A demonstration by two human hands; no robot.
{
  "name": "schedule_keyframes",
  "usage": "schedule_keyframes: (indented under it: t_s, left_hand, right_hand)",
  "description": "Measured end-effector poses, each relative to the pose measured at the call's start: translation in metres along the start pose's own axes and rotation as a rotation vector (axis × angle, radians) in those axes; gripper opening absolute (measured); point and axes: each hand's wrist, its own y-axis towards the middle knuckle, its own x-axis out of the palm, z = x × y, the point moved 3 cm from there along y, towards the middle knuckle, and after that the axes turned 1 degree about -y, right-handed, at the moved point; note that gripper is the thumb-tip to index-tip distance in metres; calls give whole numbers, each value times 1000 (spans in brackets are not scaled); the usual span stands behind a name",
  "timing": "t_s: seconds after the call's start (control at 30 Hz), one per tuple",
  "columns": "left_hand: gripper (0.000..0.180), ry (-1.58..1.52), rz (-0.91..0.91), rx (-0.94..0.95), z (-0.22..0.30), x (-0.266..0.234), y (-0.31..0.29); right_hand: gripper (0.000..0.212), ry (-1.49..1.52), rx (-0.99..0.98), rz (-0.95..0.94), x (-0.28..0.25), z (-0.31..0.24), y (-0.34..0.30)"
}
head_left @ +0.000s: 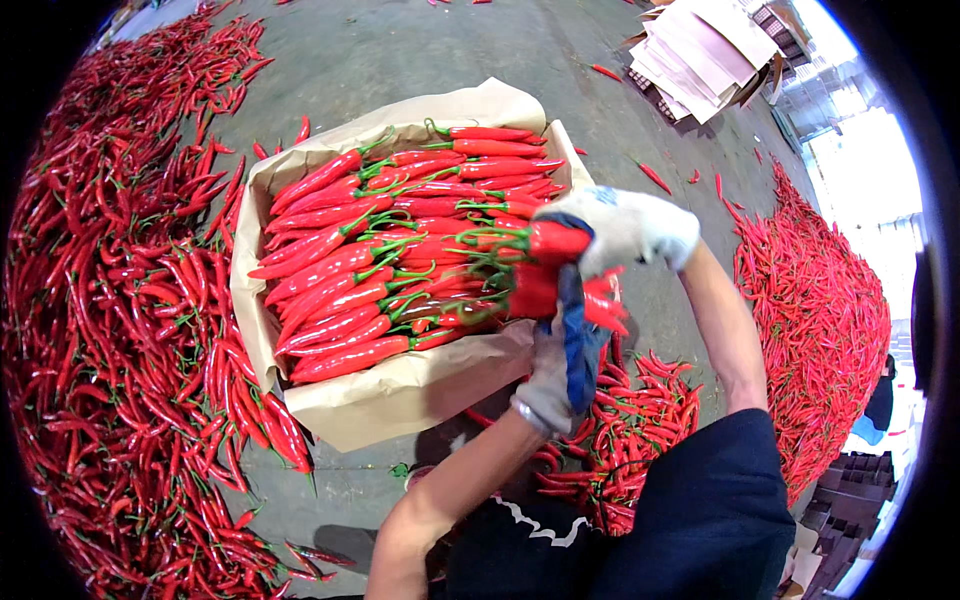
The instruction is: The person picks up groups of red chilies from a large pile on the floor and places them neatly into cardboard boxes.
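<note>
A bunch of red chili peppers with green stems pointing left is gathered between my two gloved hands, above the right side of a paper-lined box. My left hand, in a grey and blue work glove, closes round the bunch from below. From above and the right, my right hand, in a white and blue glove, is closed on the same bunch; its fingertips are partly hidden. Inside the box, rows of chili peppers lie side by side, stems mostly toward the middle. The bunch is slightly blurred.
A large heap of chili peppers spreads along the left. Another heap rises at the right, and a smaller pile lies near my body. Cardboard sheets rest on a crate at the far right. Loose peppers dot the grey floor.
</note>
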Motion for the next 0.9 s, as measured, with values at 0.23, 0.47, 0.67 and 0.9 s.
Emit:
schedule_keyframes:
  t_s: [0.23,0.47,0.67,0.9]
  left_hand:
    - [57,-23,102,-9,13,8,1]
    - [43,-2,137,-162,16,-3,-2]
    - [28,-14,160,-227,23,-3,-13]
    - [29,16,138,-243,25,-8,-19]
  right_hand:
    - [61,-219,45,240,-3,24,32]
    - [35,241,50,665,-10,36,1]
    - [28,89,-60,859,44,7,-39]
    - [30,-136,45,1040,46,11,-26]
